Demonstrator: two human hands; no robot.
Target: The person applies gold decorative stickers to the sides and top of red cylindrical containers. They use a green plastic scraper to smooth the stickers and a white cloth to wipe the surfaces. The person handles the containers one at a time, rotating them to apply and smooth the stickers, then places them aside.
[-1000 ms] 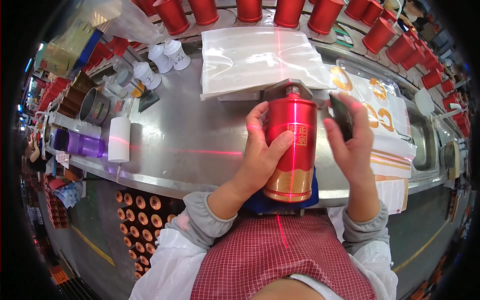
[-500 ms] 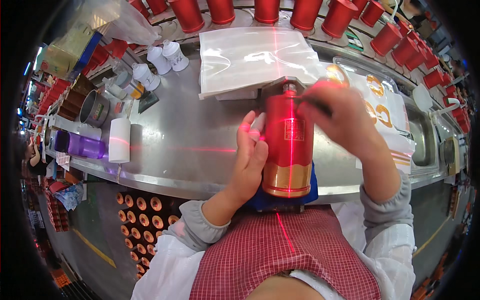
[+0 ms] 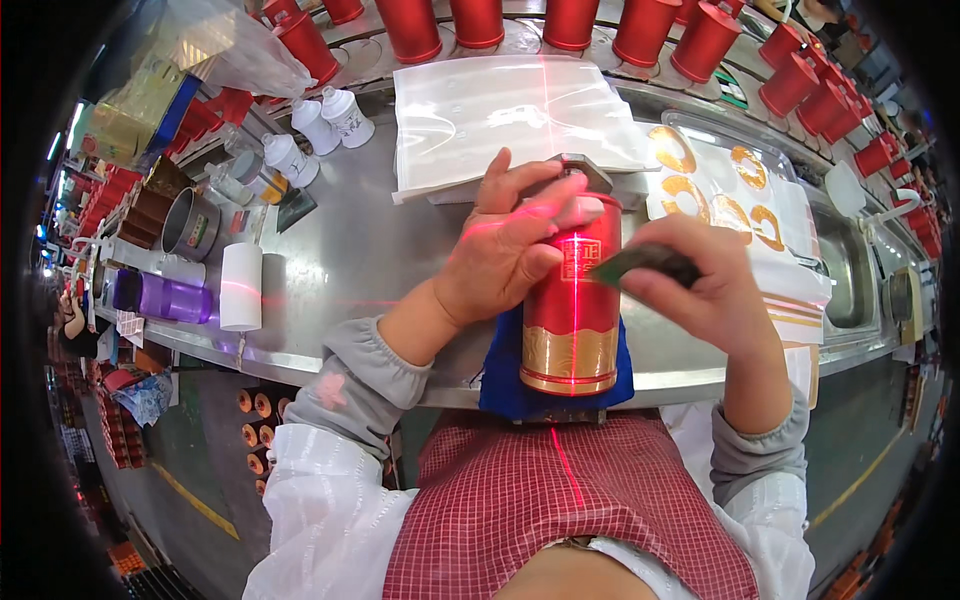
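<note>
A red bottle [image 3: 548,305] with a gold lower band lies tilted in front of me on a blue cloth [image 3: 500,375]. A gold square emblem [image 3: 581,261] shows on its front, crossed by a red laser line. My left hand [image 3: 505,235] grips the bottle's upper end, its fingers laid across the shoulder and its thumb at the side; one fingertip wears a white cover. In my right hand [image 3: 705,285] is a dark scraper-like piece [image 3: 648,264] with a green edge. Its tip reaches the emblem's right edge.
Beyond the bottle lies a stack of clear plastic sheets [image 3: 500,115]. Gold curved decals [image 3: 686,198] on white backing lie to the right, near a sink [image 3: 850,275]. White bottles [image 3: 346,117], a paper roll [image 3: 241,287] and a purple bottle [image 3: 176,295] stand left. Red bottles [image 3: 405,28] line the conveyor behind.
My left hand has risen from beside the bottle onto its upper end. My right hand has come down from the neck to the emblem with the scraper-like piece. The bottle has turned slightly.
</note>
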